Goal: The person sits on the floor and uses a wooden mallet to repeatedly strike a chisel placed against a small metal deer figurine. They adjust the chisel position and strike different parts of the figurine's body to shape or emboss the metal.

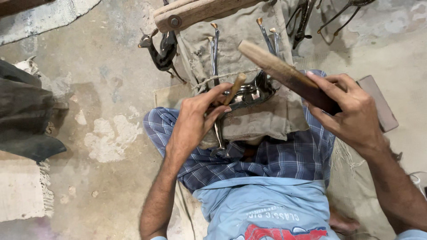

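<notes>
Two hands at work over a lap, person seated on a rough concrete floor.

Far out to the left of the left hand: dark bundled cloth and a pale fringed mat.

Up and left of the left hand: a finished dark animal figurine, standing, legs and horns complete, beside the cloth-padded rest.

Left hand: closed around a short wooden-handled punch, tip set against the shiny metal workpiece. The hand also presses the piece down. Slim metal legs stick up beyond the fingers; more run down under the palm.

Workpiece lies between the two hands, seated on a canvas-wrapped pad across the blue checked lap, with a wooden beam above it.

Right hand: clenched on the dark end of a wooden mallet stick, raised at a slant, its pale end above the punch and clear of it.

Beyond the right hand: a flat brownish block on the floor; further dark metal legs at the top edge.

Progress, as judged: the piece is already shaped and bright, legs attached, but bare metal, unlike the dark figurine. Surface working appears mid-way; how much detail is cut I cannot tell, since the hand hides much of it. Darkening or finishing looks not yet done.
</notes>
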